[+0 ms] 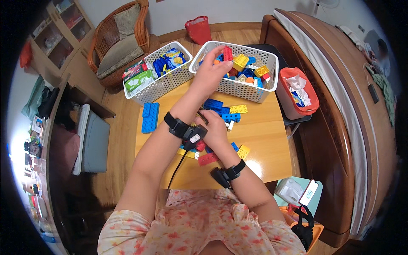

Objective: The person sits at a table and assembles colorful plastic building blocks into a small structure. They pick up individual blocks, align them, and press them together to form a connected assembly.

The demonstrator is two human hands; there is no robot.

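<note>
Reaching into the right white basket [272,70], my left hand [208,72] has its thumb and fingers closed on a red toy brick [228,53]. Blue, yellow, orange and red bricks fill that basket. My right hand [213,129] is lower, above the table beneath my left wrist. Its fingers are curled, and what they hold is hidden. Beyond it are dark blue bricks [214,105], a yellow brick [238,109] and a blue brick [230,117]. A red brick [208,159] and a yellow brick [243,151] rest nearer to me, partly around my right wrist.
A blue brick stack [150,117] stands at the left of the wooden table [270,140]. The left white basket [170,83] holds blue and green packets. A red bin [297,106] with paper stands by the bed [329,140]. A cable [177,168] hangs from my left wristband.
</note>
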